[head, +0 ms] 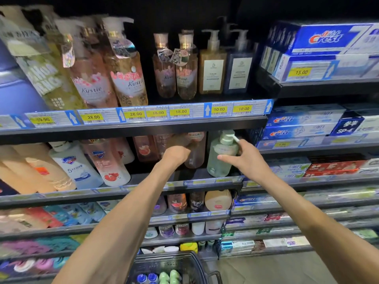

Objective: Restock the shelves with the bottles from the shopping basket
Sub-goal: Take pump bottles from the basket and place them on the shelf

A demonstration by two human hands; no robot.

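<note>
2 hands are up on the second shelf (131, 186) at once, so here's the rundown from the left. The left hand (176, 154) has its grip closed around a pinkish bottle (194, 148), fingers curled on the near side, though how tightly they wrap it I can't tell since the knuckles hide the contact. That bottle stands upright, long axis vertical, top tucked under the shelf edge above. Just beside it to the right is a pale green pump bottle (220, 158), also upright, near the front lip. The right hand (244, 158) is on it, thumb against the front of the body and fingers up by the pump (227, 137), a loose pinch, not a full wrap. Looks like both bottles just need nudging back into line. Down at the bottom, the shopping basket (172, 263) has more green and blue caps waiting.
</note>
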